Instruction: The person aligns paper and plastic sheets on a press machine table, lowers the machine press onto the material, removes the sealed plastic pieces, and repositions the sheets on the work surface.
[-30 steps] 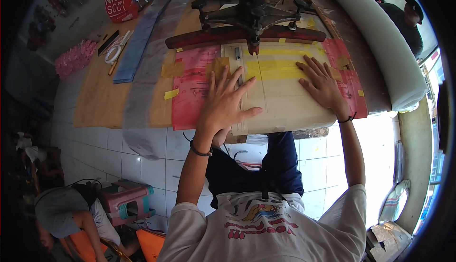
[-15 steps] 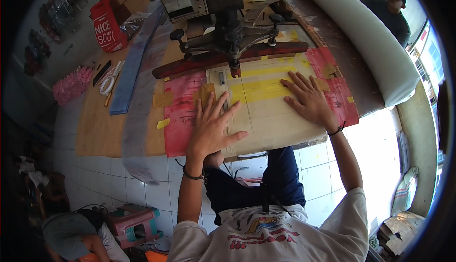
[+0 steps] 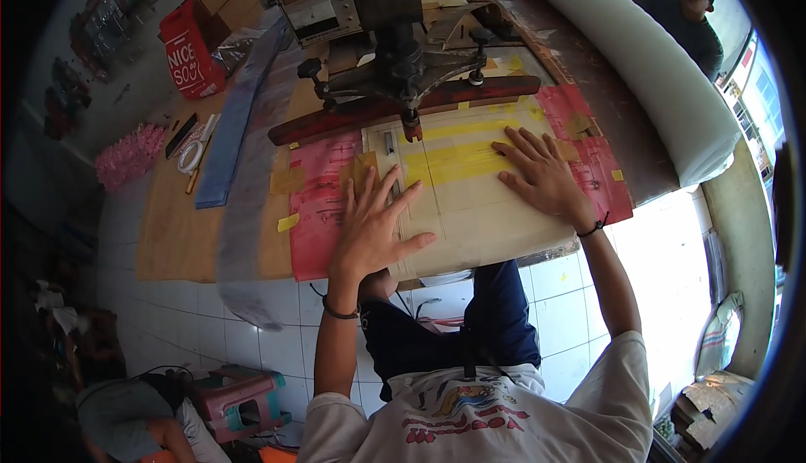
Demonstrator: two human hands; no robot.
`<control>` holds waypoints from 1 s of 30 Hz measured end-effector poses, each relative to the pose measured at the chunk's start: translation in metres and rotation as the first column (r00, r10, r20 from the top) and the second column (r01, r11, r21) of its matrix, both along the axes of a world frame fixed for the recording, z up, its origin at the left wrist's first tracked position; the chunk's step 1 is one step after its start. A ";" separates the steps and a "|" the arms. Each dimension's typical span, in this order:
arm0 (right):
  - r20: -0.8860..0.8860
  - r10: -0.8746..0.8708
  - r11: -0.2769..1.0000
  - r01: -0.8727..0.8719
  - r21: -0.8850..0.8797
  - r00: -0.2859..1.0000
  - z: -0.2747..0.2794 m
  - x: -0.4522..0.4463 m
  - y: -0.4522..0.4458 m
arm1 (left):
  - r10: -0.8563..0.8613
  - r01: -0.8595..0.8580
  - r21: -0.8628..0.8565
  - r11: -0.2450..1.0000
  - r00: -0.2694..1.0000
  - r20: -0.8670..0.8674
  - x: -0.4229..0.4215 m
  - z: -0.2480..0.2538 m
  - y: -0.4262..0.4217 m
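My left hand (image 3: 373,226) lies flat with fingers spread, across the seam between a red sheet (image 3: 317,203) and a beige taped panel (image 3: 470,215). My right hand (image 3: 541,175) rests with fingers apart on the panel's right side, near another red strip (image 3: 600,161). Yellow tape (image 3: 457,167) runs across the panel between both hands. A small metal piece (image 3: 389,142) sits at the panel's left edge, beyond my left fingertips. Above the panel stands a black machine head (image 3: 401,68) with a dark red bar (image 3: 302,127) and a red tip (image 3: 412,131).
A control box (image 3: 317,5) is at the back. On the left lie a blue strip (image 3: 239,119), a tape roll (image 3: 190,156) and a red bag (image 3: 193,56). A large white roll (image 3: 630,60) extends along the right. One person (image 3: 684,22) is behind it; another (image 3: 134,417) is low at left.
The view has shifted very slightly. Both hands keep the same flat, spread pose on the panel.
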State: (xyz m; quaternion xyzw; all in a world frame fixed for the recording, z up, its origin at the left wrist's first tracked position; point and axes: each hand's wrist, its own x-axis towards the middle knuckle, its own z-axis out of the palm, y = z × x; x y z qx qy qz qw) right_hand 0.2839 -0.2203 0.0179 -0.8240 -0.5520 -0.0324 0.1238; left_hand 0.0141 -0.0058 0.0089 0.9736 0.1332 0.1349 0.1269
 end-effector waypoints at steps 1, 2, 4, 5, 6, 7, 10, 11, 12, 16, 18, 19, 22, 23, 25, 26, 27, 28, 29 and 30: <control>-0.002 0.002 1.000 -0.002 0.004 1.000 0.000 0.000 0.000 | 0.005 -0.005 -0.003 1.000 1.000 -0.007 0.000 0.001 -0.001; -0.005 0.006 1.000 -0.006 0.008 1.000 0.000 0.001 0.000 | 0.006 -0.006 -0.008 1.000 1.000 -0.006 0.000 0.001 -0.001; 0.001 0.008 1.000 -0.008 0.008 1.000 -0.002 0.002 0.000 | 0.011 -0.011 -0.018 1.000 1.000 -0.003 0.000 0.000 -0.001; 0.007 0.010 1.000 -0.010 0.010 1.000 -0.002 0.002 0.001 | 0.011 -0.011 -0.021 1.000 1.000 -0.003 0.000 0.000 -0.001; -0.001 0.003 1.000 -0.003 -0.014 1.000 0.000 0.001 0.001 | 0.011 -0.012 -0.024 1.000 1.000 -0.004 0.000 0.000 -0.001; -0.007 -0.005 0.999 0.004 -0.037 1.000 0.003 0.000 0.002 | 0.011 -0.011 -0.026 1.000 1.000 -0.002 0.000 0.000 -0.001; -0.031 0.003 1.000 -0.004 -0.027 1.000 0.005 -0.002 0.000 | 0.008 -0.007 -0.027 1.000 1.000 0.011 -0.001 -0.002 -0.001; -0.033 0.013 1.000 -0.013 -0.006 0.999 0.006 -0.001 0.000 | 0.010 -0.010 -0.016 1.000 1.000 0.000 -0.001 -0.001 -0.001; -0.038 0.014 1.000 -0.014 0.004 0.999 0.007 -0.001 0.000 | 0.010 -0.010 -0.010 1.000 1.000 0.001 -0.001 -0.001 -0.001; -0.053 0.013 1.000 -0.011 0.022 0.999 0.008 -0.002 -0.001 | 0.005 -0.005 0.010 1.000 1.000 0.005 0.000 -0.003 0.000; -0.057 0.009 1.000 -0.008 0.011 0.998 0.006 -0.002 -0.001 | 0.003 -0.003 0.009 1.000 1.000 0.006 -0.001 -0.004 0.000; -0.053 0.011 1.000 -0.010 0.012 0.999 0.006 -0.002 -0.001 | 0.004 -0.004 0.013 1.000 1.000 0.009 -0.001 -0.004 0.000; -0.057 0.018 1.000 -0.017 0.022 0.998 0.006 -0.002 -0.001 | 0.004 -0.004 0.004 1.000 1.000 0.009 -0.001 -0.005 -0.001; -0.054 0.016 1.000 -0.015 0.019 0.998 0.005 -0.003 -0.003 | 0.005 -0.005 -0.003 1.000 1.000 0.013 -0.001 -0.006 -0.001; -0.039 0.015 1.000 -0.014 0.023 0.999 0.005 -0.002 -0.001 | 0.003 -0.003 0.001 1.000 1.000 0.027 -0.002 -0.008 0.001; -0.040 0.014 1.000 -0.013 0.027 0.999 0.005 -0.002 -0.001 | -0.002 0.002 0.009 1.000 0.999 0.034 -0.001 -0.010 0.002; -0.040 0.012 0.999 -0.011 0.030 0.999 0.004 -0.003 -0.001 | -0.008 0.008 0.017 1.000 0.999 0.041 -0.001 -0.011 0.002; -0.040 0.010 0.999 -0.009 0.034 0.999 0.004 -0.003 -0.001 | -0.009 0.008 0.018 1.000 0.999 0.042 -0.001 -0.011 0.002; -0.036 0.008 1.000 -0.007 0.030 0.999 0.004 -0.003 -0.001 | -0.009 0.008 0.017 1.000 0.999 0.042 -0.001 -0.011 0.002; -0.032 0.006 1.000 -0.005 0.028 0.999 0.004 -0.003 -0.001 | -0.008 0.007 0.017 1.000 0.999 0.042 -0.001 -0.011 0.002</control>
